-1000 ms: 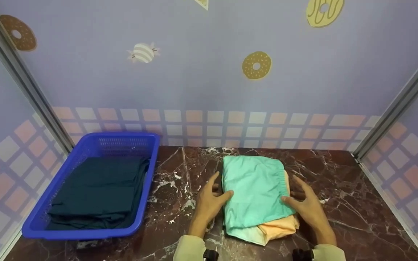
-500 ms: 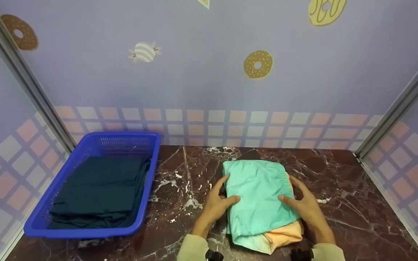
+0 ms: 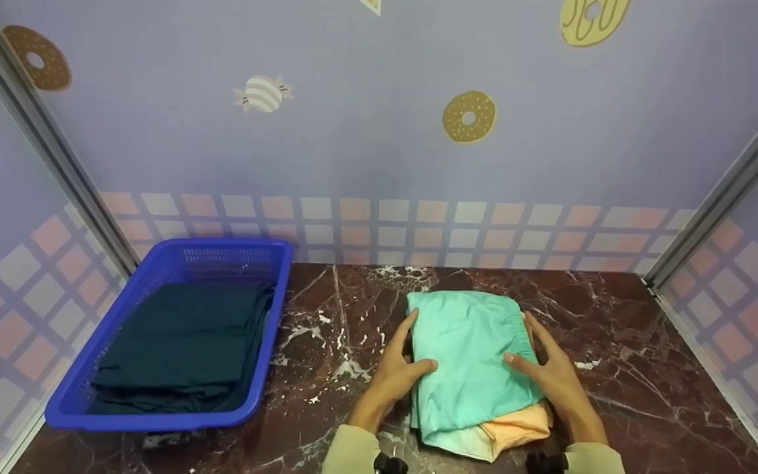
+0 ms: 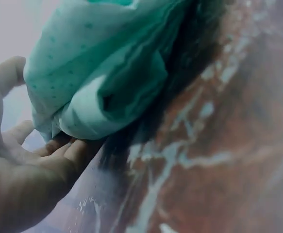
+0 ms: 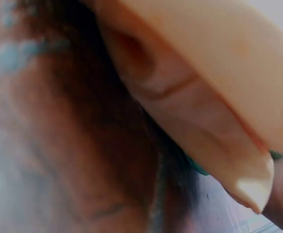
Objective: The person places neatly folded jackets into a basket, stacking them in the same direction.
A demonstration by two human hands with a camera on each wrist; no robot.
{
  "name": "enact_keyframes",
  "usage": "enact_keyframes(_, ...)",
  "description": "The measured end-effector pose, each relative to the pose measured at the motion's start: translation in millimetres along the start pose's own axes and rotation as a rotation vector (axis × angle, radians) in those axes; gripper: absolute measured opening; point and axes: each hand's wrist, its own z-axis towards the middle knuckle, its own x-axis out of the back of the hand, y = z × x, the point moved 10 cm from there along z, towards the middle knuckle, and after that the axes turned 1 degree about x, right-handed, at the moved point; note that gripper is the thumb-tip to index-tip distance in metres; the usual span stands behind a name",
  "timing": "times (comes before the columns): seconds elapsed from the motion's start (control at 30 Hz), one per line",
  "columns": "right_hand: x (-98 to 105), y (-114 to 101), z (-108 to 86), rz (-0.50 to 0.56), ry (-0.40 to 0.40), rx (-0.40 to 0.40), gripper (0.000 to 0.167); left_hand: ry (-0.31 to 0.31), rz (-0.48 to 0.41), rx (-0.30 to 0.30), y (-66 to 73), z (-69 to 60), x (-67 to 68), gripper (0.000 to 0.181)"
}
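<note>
A folded mint-green garment with a gathered elastic edge lies on the table in the head view, peach cloth poking out below it. My left hand grips its left side, thumb on top; in the left wrist view, the fingers reach under the rolled green fold. From the right side my right hand holds the bundle, its thumb also on top and its other fingers down along the edge. Peach cloth fills much of the right wrist view, where most of that hand is hidden.
At the left stands a blue plastic basket with folded dark cloth in it. The dark red marbled tabletop meets a patterned lilac wall at the back, with side panels left and right.
Both hands have closed in on the garment's sides. The bundle has shifted slightly toward me and to the right, then stayed nearly still over the last half second.
</note>
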Motion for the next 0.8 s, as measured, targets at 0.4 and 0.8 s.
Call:
enact_keyframes(0.4,-7.2,-4.8,-1.5,0.029,0.0,0.048,0.079,0.04,-0.051,-0.005,4.8,-0.8,4.1,0.078)
enact_keyframes(0.8,-10.1,-1.5,-1.4,-0.013,-0.037,-0.008,0.074,0.06,0.144,0.043,-2.0,-2.8,11.8,0.077)
